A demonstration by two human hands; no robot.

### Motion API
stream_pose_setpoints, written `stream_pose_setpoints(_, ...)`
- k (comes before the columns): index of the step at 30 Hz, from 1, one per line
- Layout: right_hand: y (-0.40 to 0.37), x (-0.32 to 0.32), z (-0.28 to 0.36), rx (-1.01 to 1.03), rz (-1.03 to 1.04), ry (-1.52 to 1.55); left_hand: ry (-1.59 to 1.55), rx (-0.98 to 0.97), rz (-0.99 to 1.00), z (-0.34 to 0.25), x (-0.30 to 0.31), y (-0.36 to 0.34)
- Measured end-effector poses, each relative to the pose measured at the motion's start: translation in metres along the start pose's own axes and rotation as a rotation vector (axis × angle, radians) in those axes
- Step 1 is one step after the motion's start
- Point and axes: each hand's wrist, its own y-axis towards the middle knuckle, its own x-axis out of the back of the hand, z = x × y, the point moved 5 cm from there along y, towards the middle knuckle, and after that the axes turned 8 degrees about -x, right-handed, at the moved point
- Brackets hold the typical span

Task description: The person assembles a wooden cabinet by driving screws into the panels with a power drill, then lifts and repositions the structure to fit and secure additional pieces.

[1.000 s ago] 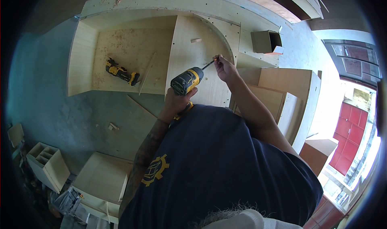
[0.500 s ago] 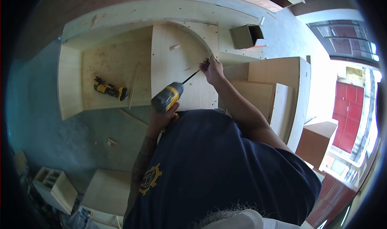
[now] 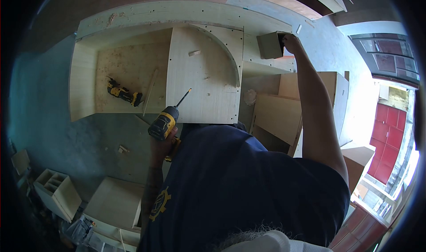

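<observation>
My left hand [image 3: 166, 141] is wrapped round the grip of a yellow-and-black cordless drill [image 3: 164, 122]. Its long bit points up and away over the light plywood panel [image 3: 199, 103], touching nothing. Far to the right, my right hand [image 3: 291, 42] is at the mouth of a small cardboard box [image 3: 269, 46] lying on its side on the wood. Its fingers reach into the dark opening, so what they touch is hidden. On the panel, a curved strip [image 3: 225, 52] sits between a row of screw holes and a small wood offcut [image 3: 194, 53].
A second yellow-and-black power tool [image 3: 124, 94] lies in the open cabinet bay beside a thin wood strip [image 3: 151, 92]. More wooden cabinets [image 3: 277, 114] stand to the right. Drawer boxes [image 3: 57, 194] and scraps are on the floor at lower left.
My right hand has left the drill bit and moved right to the cardboard box. The drill has drawn back toward the lower left, its bit now away from the curved strip.
</observation>
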Motion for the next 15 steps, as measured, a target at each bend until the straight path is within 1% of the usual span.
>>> stream_pose_setpoints(1,0.009,-0.005,-0.002,0.012,0.001,0.005,-0.014,0.0,-0.008,-0.002,-0.003,-0.004)
stream_pose_setpoints(3,0.016,-0.018,0.003,-0.054,0.19,-0.138,-0.023,0.005,-0.024,-0.013,-0.011,-0.009)
stream_pose_setpoints(4,0.015,-0.017,0.007,0.029,0.208,-0.027,-0.035,0.087,-0.006,-0.015,-0.016,-0.013)
stream_pose_setpoints(5,0.023,-0.029,0.003,0.037,0.211,-0.024,-0.047,0.169,0.012,-0.016,-0.02,-0.016)
stream_pose_setpoints(6,0.036,-0.046,-0.015,-0.065,0.131,-0.035,-0.045,0.173,0.004,-0.016,-0.024,-0.019)
stream_pose_setpoints(7,0.045,-0.053,-0.025,-0.167,0.049,-0.048,-0.021,0.075,-0.02,-0.02,-0.027,-0.02)
stream_pose_setpoints(8,0.042,-0.051,-0.019,-0.158,0.052,-0.047,0.002,-0.022,-0.043,-0.024,-0.029,-0.022)
stream_pose_setpoints(10,0.018,-0.03,-0.004,-0.313,-0.01,0.008,-0.012,0.013,-0.036,-0.029,-0.034,-0.025)
stream_pose_setpoints(11,0.01,-0.024,0.006,-0.304,-0.008,0.008,-0.027,0.043,-0.019,-0.03,-0.037,-0.027)
stream_pose_setpoints(12,0.002,-0.018,0.014,-0.368,-0.022,0.028,-0.027,0.045,-0.027,-0.032,-0.038,-0.028)
stream_pose_setpoints(13,-0.003,-0.012,0.018,-0.433,-0.036,0.049,-0.026,0.088,-0.011,-0.032,-0.039,-0.03)
stream_pose_setpoints(14,-0.002,-0.011,0.02,-0.428,-0.035,0.051,-0.024,0.131,0.007,-0.031,-0.04,-0.031)
stream_pose_setpoints(15,-0.002,-0.011,0.02,-0.467,-0.034,0.082,-0.021,0.132,0.001,-0.031,-0.041,-0.031)
